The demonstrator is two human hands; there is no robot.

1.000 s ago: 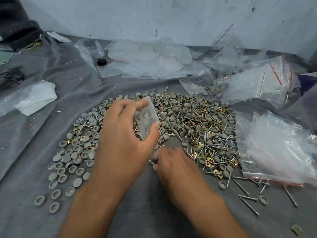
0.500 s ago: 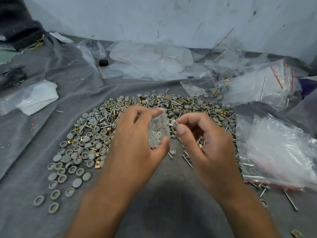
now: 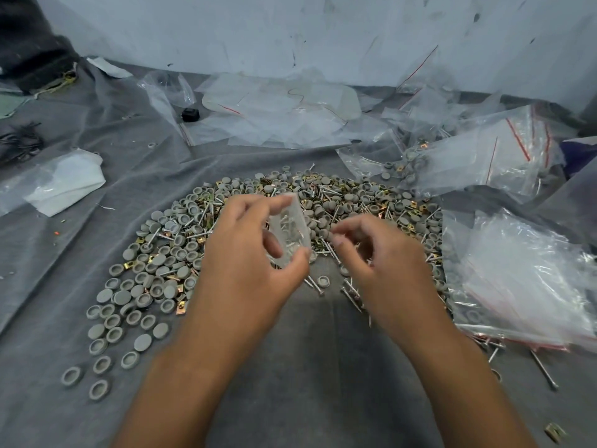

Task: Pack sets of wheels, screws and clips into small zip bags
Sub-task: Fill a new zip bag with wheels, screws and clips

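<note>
My left hand holds a small clear zip bag upright between thumb and fingers; several screws show inside it. Just right of the bag, my right hand hovers with loosely curled fingers, and I see nothing between them. Under both hands a wide heap lies on the grey cloth: grey round wheels, brass clips and long screws. My hands hide the middle of the heap.
A stack of empty zip bags lies at the right. Filled bags rest at the back right, large plastic sheets by the wall. A bagged white cloth lies left. Loose screws sit at the right.
My right hand rose from the cloth, brought screws to the bag's mouth, and has now drawn slightly back with looser fingers. My left hand kept hold of the bag.
</note>
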